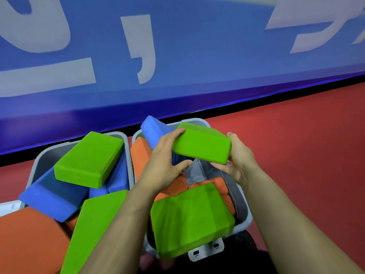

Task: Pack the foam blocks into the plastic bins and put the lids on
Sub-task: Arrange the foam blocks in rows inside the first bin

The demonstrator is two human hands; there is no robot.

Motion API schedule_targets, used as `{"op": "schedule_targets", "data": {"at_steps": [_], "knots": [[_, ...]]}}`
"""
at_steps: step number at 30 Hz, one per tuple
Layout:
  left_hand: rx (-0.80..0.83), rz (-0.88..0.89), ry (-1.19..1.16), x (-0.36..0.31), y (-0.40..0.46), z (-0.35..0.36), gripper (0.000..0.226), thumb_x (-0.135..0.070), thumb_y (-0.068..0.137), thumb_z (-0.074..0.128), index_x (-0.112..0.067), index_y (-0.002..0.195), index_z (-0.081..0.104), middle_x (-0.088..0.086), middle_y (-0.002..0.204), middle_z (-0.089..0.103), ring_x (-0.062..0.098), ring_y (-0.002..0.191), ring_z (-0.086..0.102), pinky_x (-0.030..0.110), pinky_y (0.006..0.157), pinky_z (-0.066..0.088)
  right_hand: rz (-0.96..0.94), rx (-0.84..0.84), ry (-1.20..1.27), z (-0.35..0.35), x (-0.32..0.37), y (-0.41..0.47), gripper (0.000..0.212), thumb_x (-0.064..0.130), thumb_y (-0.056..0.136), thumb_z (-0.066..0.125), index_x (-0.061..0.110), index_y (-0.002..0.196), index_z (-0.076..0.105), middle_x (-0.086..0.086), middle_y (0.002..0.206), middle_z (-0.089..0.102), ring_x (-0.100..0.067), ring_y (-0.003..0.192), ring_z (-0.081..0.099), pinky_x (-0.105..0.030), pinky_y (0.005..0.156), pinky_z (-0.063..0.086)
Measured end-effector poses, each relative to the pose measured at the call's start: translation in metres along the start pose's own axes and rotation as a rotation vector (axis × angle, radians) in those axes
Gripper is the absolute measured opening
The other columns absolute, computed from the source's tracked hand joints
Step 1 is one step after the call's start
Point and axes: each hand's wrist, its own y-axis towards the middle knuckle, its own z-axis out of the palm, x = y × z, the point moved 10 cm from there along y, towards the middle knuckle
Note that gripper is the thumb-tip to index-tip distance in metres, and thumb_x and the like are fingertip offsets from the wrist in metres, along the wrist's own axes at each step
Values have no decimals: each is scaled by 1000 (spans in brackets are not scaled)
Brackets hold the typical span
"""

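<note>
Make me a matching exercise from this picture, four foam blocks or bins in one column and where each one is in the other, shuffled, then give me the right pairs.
Things:
1. held green block
2. blue block
3. green block on top
4. right bin

Places:
A. lying on the pile in the left bin
B. gripped between the left hand and the right hand
C. on the red floor, below both hands
D. sticking up at the right bin's far left corner

Pairs: 1-B, 2-D, 3-A, 4-C
</note>
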Motion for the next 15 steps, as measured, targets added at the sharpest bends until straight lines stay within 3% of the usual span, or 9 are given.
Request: {"op": "schedule_targets", "data": {"at_steps": [4, 7, 9, 11, 13, 15], "knots": [[-101, -41, 12, 3, 2, -3, 75, -25, 82, 82, -29, 142, 39, -8, 143, 41, 3, 130, 40, 19, 105, 33, 14, 70, -1, 11, -1, 2, 38, 54, 92, 65, 20, 108, 68, -5, 97, 73, -26, 91, 74, -47, 80, 62], [-113, -59, -14, 9, 4, -2, 75, -24, 83, 81, -27, 142, 35, -12, 144, 38, 5, 133, 40, 28, 109, 38, 14, 115, -32, 22, -3, -1, 55, 55, 86, 71, 14, 122, 66, -8, 113, 73, -26, 101, 72, -45, 86, 60], [-95, -99, -92, 19, 4, 3, 87, -28, 84, 79, -34, 150, 23, -12, 152, 36, 6, 140, 38, 34, 112, 39, 26, 108, 18, 25, -7, 1, 50, 48, 90, 70, 12, 124, 65, -11, 116, 71, -26, 104, 71, -42, 82, 61], [-52, -196, -108, 34, 3, 10, 102, -33, 85, 78, -39, 157, 5, -3, 162, 29, 12, 147, 33, 34, 115, 36, 79, 129, 103, 29, -13, 3, 32, 46, 98, 60, 19, 115, 65, -7, 110, 71, -23, 106, 68, -43, 88, 58], [-4, -260, 81, 48, 1, 15, 104, -39, 88, 74, -32, 160, 0, 1, 164, 27, 16, 149, 29, 40, 118, 32, 103, 111, 168, 27, -14, 8, 24, 45, 102, 52, 24, 105, 63, -2, 98, 69, -22, 100, 66, -45, 96, 54], [4, -269, 296, 55, 0, 15, 97, -46, 90, 67, -25, 161, 6, -1, 165, 26, 17, 152, 24, 49, 119, 28, 67, 21, 179, 13, -11, 15, 27, 45, 102, 52, 19, 102, 61, -3, 91, 66, -21, 87, 65, -48, 94, 55]]}}
